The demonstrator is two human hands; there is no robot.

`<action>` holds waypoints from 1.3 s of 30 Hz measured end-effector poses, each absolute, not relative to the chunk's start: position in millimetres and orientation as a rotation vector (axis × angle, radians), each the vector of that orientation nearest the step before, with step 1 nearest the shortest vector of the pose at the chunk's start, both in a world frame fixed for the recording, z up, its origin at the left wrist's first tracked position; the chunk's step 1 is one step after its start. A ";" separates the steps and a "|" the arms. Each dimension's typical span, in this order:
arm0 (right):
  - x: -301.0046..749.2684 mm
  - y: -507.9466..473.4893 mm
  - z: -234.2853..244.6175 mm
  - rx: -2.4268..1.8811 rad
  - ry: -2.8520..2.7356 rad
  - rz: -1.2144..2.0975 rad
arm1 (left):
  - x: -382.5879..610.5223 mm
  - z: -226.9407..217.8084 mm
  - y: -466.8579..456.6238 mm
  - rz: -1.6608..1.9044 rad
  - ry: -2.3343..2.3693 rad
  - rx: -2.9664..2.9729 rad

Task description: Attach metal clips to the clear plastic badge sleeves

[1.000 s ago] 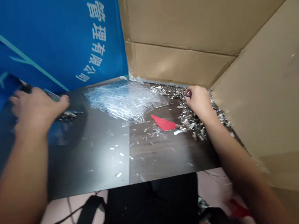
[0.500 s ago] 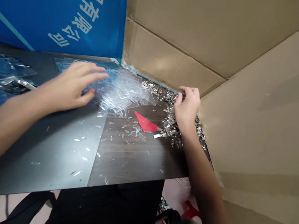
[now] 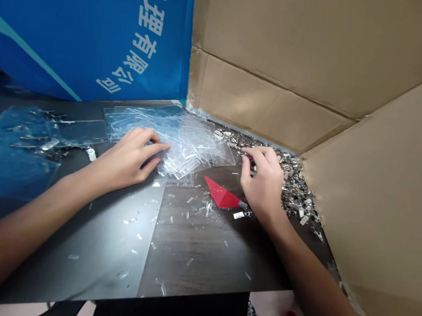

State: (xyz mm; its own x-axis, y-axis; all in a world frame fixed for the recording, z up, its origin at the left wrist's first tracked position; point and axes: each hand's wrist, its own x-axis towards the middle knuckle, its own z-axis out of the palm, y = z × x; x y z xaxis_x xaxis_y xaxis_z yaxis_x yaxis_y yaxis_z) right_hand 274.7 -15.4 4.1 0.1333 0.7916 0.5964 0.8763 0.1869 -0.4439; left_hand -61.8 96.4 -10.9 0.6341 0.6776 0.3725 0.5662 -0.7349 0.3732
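Blue plastic film (image 3: pixel 14 157) is bunched at the far left of the desk (image 3: pixel 207 264), with a few silvery bits on it, and a small white plug-looking thing (image 3: pixel 91 155) sits just right of that. Along the back edge runs a blue banner (image 3: pixel 80 46) with white Chinese lettering. Next along is the left hand (image 3: pixel 131 158), pretty relaxed, fingers lightly curled and resting at the near edge of a loose pile of clear acrylic sheets (image 3: pixel 191 142), with nothing gripped as far as I can see. Mid-desk, the dark wood-grain top meets a glossy grey sheet (image 3: pixel 94 243), and both are sprinkled with clear slivers (image 3: pixel 189 212). A red triangular offcut (image 3: pixel 221 196) lies just in front of the pile, with a little silver strip (image 3: pixel 238 215) by its tip. Then comes the right hand (image 3: pixel 265 183), fingers pinched narrow around what looks like a tiny silver bit, though they hide it so I can't be sure, right at the edge of a big heap of silver metal scraps (image 3: pixel 296 190) banked into the back right corner against the cardboard wall (image 3: pixel 380 204)
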 end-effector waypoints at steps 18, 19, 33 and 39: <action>243.4 -33.3 -3.9 -1.259 -1.798 -0.271 | -66.8 4.5 65.8 1.314 1.056 2.584; 242.8 -33.7 -4.2 -1.249 -1.805 -0.256 | -65.1 5.0 64.8 1.344 1.038 2.562; 232.2 -42.6 3.0 -1.169 -1.830 -0.079 | -45.6 7.4 32.9 1.150 0.982 2.298; 213.4 -59.0 11.5 -1.220 -1.681 0.525 | -32.8 2.8 20.6 1.068 0.790 2.424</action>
